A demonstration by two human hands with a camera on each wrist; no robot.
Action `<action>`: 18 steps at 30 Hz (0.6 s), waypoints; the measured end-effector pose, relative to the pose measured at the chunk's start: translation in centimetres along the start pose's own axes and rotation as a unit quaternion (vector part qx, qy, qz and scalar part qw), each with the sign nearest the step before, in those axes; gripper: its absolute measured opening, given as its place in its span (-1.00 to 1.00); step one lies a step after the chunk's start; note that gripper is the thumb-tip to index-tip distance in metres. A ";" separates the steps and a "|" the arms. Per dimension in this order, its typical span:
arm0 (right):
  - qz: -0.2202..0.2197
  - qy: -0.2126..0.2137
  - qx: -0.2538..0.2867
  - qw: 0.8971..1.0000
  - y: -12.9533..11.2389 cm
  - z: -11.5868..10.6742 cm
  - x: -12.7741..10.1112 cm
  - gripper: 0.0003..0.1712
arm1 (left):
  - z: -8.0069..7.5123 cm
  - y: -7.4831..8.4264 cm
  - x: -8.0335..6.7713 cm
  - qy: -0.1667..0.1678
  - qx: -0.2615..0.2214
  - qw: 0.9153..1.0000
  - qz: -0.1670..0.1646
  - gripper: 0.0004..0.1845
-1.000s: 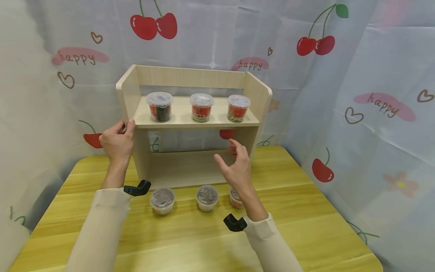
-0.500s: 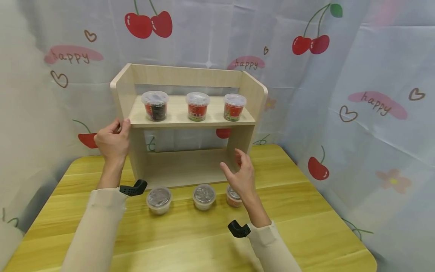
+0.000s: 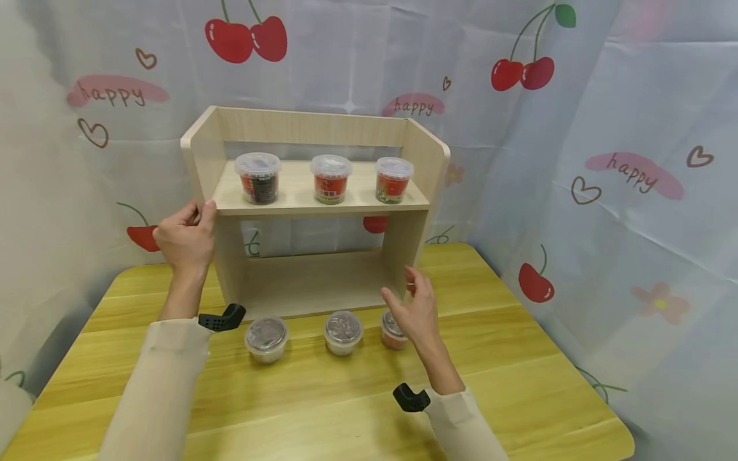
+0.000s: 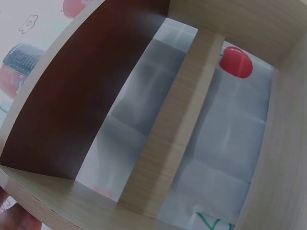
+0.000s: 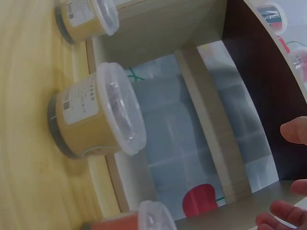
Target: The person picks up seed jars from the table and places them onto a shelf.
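The left hand [image 3: 186, 240] is gripping the front edge of the left side panel of the wooden shelf [image 3: 314, 195], fingers curled round the board just below the upper shelf level. The shelf is standing on the yellow table [image 3: 519, 358], reaching away from that grip to the right and backward toward the cherry-print curtain [image 3: 605, 128]. It looks like stiff laminated board, pale and smooth, probably moderately heavy and a little slippery; the upright side panels seem the soundest places to take hold, one on each side, since the unit may tip if pulled from one end. Three lidded cups [image 3: 331, 178] are sitting on the upper board, to the right of the gripping hand, and would likely slide or topple if the shelf tilts. Three more small tubs [image 3: 343, 332] are resting on the table in front of the lower board. The right hand [image 3: 416, 311] is hovering, fingers loosely spread and holding nothing, just above the rightmost tub [image 3: 393, 329], close to the shelf's right panel.
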State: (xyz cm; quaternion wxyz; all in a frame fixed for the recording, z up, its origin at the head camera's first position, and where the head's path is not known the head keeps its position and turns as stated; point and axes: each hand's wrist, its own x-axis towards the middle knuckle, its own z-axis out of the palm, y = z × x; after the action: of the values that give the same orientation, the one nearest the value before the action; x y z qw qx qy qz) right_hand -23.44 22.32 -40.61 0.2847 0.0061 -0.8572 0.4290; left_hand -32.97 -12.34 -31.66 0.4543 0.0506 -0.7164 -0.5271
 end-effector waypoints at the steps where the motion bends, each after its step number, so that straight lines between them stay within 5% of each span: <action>1: 0.003 0.000 0.001 1.000 0.2 0.0 -0.1 -0.24 | 0.0 0.0 0.0 0.000 0.001 1.000 -0.003 -0.64; 4: 0.014 0.000 -0.002 1.000 0.8 -0.1 -0.6 -0.23 | 0.4 -1.3 0.4 -0.007 0.007 1.000 -0.009 -0.60; 18: 0.034 0.003 -0.023 0.999 3.8 -0.3 -2.3 -0.24 | 0.4 -1.4 0.3 -0.014 0.001 1.000 -0.012 -0.56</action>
State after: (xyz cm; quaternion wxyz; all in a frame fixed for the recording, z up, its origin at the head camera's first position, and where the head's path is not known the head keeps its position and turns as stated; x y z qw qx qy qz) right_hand -22.35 24.42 -44.35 0.2725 -0.0313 -0.8659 0.4183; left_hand -34.02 -12.82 -32.56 0.4380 0.0523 -0.7228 -0.5320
